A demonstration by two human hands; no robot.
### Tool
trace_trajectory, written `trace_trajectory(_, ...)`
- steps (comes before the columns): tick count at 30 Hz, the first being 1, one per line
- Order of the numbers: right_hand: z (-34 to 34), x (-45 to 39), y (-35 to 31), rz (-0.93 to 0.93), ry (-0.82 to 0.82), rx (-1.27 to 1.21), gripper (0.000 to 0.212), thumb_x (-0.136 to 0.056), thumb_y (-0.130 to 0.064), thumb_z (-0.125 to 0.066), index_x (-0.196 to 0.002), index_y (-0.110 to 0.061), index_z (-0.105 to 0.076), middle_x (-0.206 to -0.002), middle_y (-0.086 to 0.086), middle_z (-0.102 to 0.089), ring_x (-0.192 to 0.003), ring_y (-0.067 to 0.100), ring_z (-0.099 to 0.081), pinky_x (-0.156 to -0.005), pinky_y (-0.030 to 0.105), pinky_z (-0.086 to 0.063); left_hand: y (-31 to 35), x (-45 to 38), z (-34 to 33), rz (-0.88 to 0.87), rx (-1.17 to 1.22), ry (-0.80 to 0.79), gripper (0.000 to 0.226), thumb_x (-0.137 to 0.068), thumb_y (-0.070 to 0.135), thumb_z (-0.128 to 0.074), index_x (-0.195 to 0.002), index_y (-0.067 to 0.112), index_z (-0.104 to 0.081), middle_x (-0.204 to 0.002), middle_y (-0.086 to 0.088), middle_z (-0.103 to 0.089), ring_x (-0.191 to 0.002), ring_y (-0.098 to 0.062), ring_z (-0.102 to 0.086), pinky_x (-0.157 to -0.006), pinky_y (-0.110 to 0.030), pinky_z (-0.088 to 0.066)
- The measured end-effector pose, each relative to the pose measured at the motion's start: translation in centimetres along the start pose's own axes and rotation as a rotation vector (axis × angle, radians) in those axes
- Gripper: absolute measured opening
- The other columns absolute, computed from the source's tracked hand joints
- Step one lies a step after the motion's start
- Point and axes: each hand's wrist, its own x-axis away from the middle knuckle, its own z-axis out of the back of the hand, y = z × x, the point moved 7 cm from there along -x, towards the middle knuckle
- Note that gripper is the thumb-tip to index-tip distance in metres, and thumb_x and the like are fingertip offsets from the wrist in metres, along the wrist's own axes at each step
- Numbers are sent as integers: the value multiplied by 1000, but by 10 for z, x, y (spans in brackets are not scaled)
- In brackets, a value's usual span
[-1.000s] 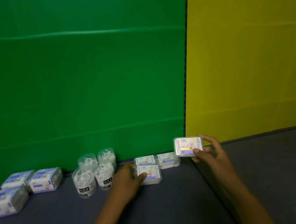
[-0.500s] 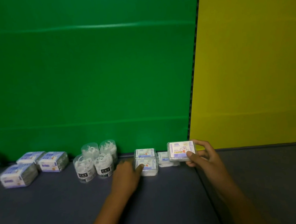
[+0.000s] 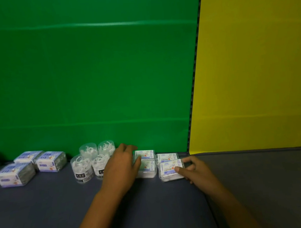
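Note:
Several small clear boxes with white and blue labels lie in a block on the dark blue surface [image 3: 45,212] by the green wall. My right hand [image 3: 197,170] grips the front right box [image 3: 170,169] between thumb and fingers, and the box rests on the surface. Behind it lies the back right box [image 3: 166,157]. My left hand [image 3: 121,166] lies against the left side of the front left box [image 3: 147,168], thumb on its top edge. The back left box [image 3: 144,154] sits just behind, its left end hidden by my fingers.
Several clear round tubs of white floss picks [image 3: 82,168] stand left of my left hand. Several wrapped packs [image 3: 50,161] lie farther left. A green wall [image 3: 87,74] and yellow wall [image 3: 251,67] close the back. A grey surface [image 3: 272,184] lies to the right.
My right hand has brought its box down from the air and set it on the surface in front of the back right box. My left hand has stayed at the left boxes.

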Motion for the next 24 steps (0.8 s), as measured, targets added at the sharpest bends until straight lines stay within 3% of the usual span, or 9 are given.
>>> trace_trajectory(5, -3, -11, 3, -13, 42, 143, 37, -81, -41, -76, -106, -19, -63, -87, -1, -72, -76, 12, -69, -65, 28, -53, -1, -4, 8, -1, -63, -27, 39, -93, 38, -52, -129, 23, -51, -125, -1, -51, -109, -20, -56, -83, -32, -46)
trace_trajectory(9, -4, -15, -5, 16, 62, 244, 31, -83, -40, -74, -102, -19, -61, -90, -2, -66, -76, 8, -61, -57, 19, -43, -5, -1, 11, -17, -79, -43, 38, -91, 36, -55, -127, 21, -54, -123, -2, -52, -107, -21, -57, -83, -34, -47)
trace_trajectory(13, -4, -17, -6, 30, 90, 345, 41, -85, -41, -72, -112, -11, -66, -94, 2, -63, -81, 13, -58, -58, 15, -39, -10, 6, 17, -17, -96, -48, 39, -90, 36, -55, -127, 23, -53, -121, 0, -52, -106, -20, -56, -79, -33, -47)
trace_trajectory(18, -2, -16, -11, 20, 93, 380, 46, -86, -42, -70, -116, -9, -62, -99, 4, -62, -87, 17, -59, -67, 26, -42, -17, 11, 34, -7, -125, -51, 44, -89, 34, -55, -132, 22, -48, -123, -3, -53, -106, -23, -56, -80, -35, -48)
trace_trajectory(21, 0, -10, -37, 135, 198, 475, 44, -89, -39, -67, -119, -8, -59, -105, 8, -59, -90, 18, -55, -69, 26, -40, -22, 20, 51, -4, -163, -28, 45, -90, 35, -54, -132, 22, -47, -126, -4, -52, -106, -24, -56, -82, -36, -48)
trace_trajectory(24, -16, 6, -81, 322, 210, 603, 45, -93, -38, -62, -129, -13, -54, -122, 7, -56, -110, 21, -53, -86, 27, -41, -35, 31, 73, 10, -211, -20, 44, -90, 39, -53, -131, 24, -46, -125, -3, -52, -105, -25, -55, -83, -36, -47)
